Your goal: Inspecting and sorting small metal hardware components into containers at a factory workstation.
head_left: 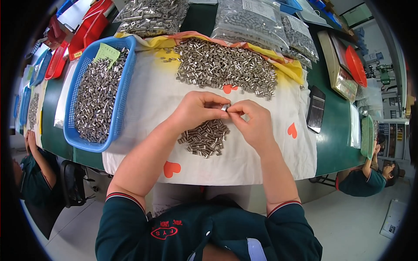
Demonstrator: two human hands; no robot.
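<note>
Both hands meet at picture centre: the left hand (198,111) and right hand (252,122) each pinch one small metal sleeve (225,107), grip clamped on it. A small pile (204,138) lies at six o'clock, the big heap (224,65) at twelve, the blue basket (123,93) at nine.

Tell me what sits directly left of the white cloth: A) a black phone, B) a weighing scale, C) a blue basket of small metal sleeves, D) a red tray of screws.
C: the blue basket, full of small metal sleeves, lies along the left edge of the white cloth.
</note>
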